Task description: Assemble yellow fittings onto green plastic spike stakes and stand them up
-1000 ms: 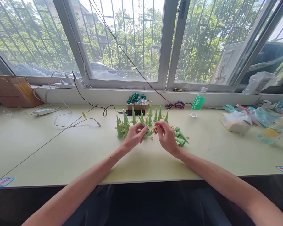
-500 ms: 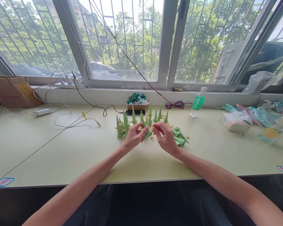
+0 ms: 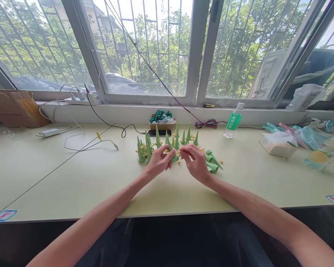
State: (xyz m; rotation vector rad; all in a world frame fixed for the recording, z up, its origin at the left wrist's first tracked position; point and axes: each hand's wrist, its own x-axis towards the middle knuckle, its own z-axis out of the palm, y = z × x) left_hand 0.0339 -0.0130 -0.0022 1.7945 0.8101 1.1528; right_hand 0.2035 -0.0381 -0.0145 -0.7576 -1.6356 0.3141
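Note:
My left hand (image 3: 159, 161) is closed around a green plastic cone spike (image 3: 175, 159), whose ribbed base shows beyond the thumb. A small yellow fitting (image 3: 177, 151) sticks out of its side, toward the other hand. Close by on the right, my right hand (image 3: 195, 162) has its thumb and forefinger pinched together at that fitting; whatever lies between the fingertips is too small to make out. Several green cones (image 3: 140, 151) with yellow fittings stand upright behind the hands. More green cones (image 3: 213, 167) lie on their sides by my right hand, partly covered by it.
Behind the cones are a black phone (image 3: 163, 132) and a small cardboard box (image 3: 171, 121) with green wrapping. A bottle with a green label (image 3: 234, 120) stands to the right, near plastic bags (image 3: 308, 137). White cables (image 3: 80, 148) lie on the left of the table (image 3: 100, 185).
The thumb and forefinger of my right hand have shifted slightly near the yellow fitting. My left hand keeps the cone in almost the same place.

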